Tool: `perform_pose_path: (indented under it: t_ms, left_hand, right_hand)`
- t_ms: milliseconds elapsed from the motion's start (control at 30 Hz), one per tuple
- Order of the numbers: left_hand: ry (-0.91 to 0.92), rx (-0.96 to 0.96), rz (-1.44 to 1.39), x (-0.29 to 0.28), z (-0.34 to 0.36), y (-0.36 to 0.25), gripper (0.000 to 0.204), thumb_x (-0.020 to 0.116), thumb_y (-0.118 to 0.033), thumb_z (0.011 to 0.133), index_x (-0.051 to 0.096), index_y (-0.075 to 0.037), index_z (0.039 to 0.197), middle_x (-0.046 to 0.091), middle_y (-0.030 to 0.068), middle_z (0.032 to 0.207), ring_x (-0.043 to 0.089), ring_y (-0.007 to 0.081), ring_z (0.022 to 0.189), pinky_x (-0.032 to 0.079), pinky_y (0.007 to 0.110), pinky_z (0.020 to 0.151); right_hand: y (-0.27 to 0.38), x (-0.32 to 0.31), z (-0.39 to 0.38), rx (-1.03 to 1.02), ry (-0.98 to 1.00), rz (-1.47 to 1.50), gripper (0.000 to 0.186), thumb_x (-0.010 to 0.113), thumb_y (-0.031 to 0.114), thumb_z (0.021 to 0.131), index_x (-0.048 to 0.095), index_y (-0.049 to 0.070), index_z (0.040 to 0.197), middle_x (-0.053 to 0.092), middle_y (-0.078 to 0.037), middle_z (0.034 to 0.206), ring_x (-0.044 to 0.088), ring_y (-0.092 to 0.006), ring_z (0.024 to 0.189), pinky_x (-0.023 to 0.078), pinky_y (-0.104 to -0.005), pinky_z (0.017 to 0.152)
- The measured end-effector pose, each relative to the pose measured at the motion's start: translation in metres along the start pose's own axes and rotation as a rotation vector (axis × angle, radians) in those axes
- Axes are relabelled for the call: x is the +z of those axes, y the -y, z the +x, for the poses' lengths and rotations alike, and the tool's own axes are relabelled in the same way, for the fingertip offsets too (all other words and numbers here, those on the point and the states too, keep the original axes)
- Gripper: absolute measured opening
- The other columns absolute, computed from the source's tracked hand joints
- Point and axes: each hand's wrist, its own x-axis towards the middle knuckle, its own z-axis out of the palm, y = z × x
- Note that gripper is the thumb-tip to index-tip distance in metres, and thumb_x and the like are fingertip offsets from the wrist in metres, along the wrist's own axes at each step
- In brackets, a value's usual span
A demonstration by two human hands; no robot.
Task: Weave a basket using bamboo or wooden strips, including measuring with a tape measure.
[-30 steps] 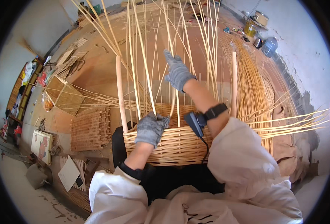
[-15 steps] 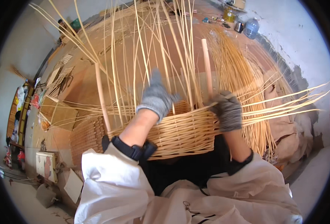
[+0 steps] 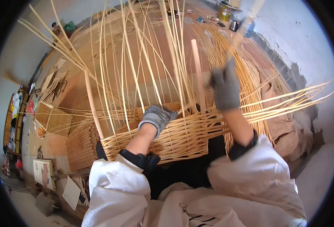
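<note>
A half-woven wicker basket [image 3: 186, 138] rests before my lap, with pale upright rods [image 3: 129, 72] rising from its walls. Thick pegs, a left one [image 3: 92, 102] and a right one [image 3: 198, 75], stand at its corners. My left hand [image 3: 157, 118], in a grey knit glove, is closed over the near rim, fingertips among the rods; the exact grip is partly hidden. My right hand [image 3: 226, 89], gloved too, is raised beyond the right corner. From its fingers a pale wicker rod [image 3: 246, 28] runs up to the top edge, smeared by motion. Loose strand ends [image 3: 288, 102] stick out rightward from the basket.
A large bundle of wicker rods [image 3: 214, 43] lies on the floor at the right, beside brown cloth [image 3: 288, 125]. Flat woven panels [image 3: 80, 147] lie at the left. A kettle [image 3: 234, 25] and a water bottle [image 3: 249, 29] stand by the far right wall.
My left hand has come down from among the upright rods onto the near rim. My right hand has left the right corner and risen, now with a rod extending upward. The basket appears shifted slightly left.
</note>
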Motion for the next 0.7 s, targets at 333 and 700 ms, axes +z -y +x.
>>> perform_pose_path:
  t_ms: [333,700]
  left_hand:
    - [-0.206,-0.322,0.023,-0.005,-0.021,-0.054,0.079,0.056,-0.064,0.061,0.050,-0.005,0.113,0.050,0.0131,0.114,0.047,0.0289,0.106,0.035,0.040,0.087]
    - [-0.501,0.222,0.502,0.067,-0.033,-0.048,0.074,0.063,-0.066,0.043,0.056,-0.017,0.098,0.059,0.0062,0.083,0.056,0.0246,0.078,0.036,0.046,0.077]
  right_hand:
    - [0.023,-0.072,-0.030,0.107,-0.066,-0.066,0.022,0.041,0.010,0.086,0.045,0.000,0.105,0.047,-0.005,0.056,0.046,-0.0137,0.044,0.043,-0.0262,0.040]
    - [-0.036,-0.077,-0.067,-0.195,0.467,-1.323,0.036,0.050,0.034,0.078,0.053,0.007,0.101,0.060,-0.009,0.087,0.056,-0.0237,0.083,0.041,-0.0342,0.080]
